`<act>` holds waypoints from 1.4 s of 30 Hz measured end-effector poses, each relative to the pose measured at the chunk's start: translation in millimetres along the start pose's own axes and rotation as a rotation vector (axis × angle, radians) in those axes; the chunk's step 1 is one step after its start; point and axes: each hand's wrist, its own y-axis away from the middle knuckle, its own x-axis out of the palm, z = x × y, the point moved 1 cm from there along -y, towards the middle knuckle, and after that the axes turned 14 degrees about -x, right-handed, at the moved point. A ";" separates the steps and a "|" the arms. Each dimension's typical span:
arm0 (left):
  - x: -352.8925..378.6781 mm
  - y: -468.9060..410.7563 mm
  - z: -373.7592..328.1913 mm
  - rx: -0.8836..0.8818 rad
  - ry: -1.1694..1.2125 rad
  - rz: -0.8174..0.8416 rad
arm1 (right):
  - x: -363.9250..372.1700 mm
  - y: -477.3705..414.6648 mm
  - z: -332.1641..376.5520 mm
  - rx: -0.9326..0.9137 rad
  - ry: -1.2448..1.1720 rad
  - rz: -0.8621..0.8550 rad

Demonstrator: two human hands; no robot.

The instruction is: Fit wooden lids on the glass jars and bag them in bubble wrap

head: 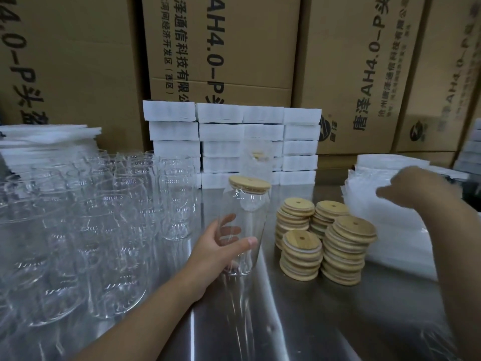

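Note:
My left hand (221,246) grips a clear glass jar (243,220) around its lower half, holding it upright just above the steel table. A round wooden lid (249,184) with a small hole sits on the jar's mouth. My right hand (413,188) is blurred over the pile of bubble wrap bags (390,230) at the right; whether it holds a bag is unclear. Several stacks of wooden lids (325,241) stand between the hands. A bagged, lidded jar (256,160) stands behind, in front of the foam blocks.
Many empty glass jars (104,230) crowd the left side of the steel table (286,321). White foam blocks (234,142) are stacked at the back, with large cardboard boxes (221,48) behind them. Flat foam sheets (46,136) lie at the far left.

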 end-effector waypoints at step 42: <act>-0.5 10.5 -17.9 0.144 0.145 -0.227 | 9.9 54.1 121.6 -0.657 -0.958 -0.300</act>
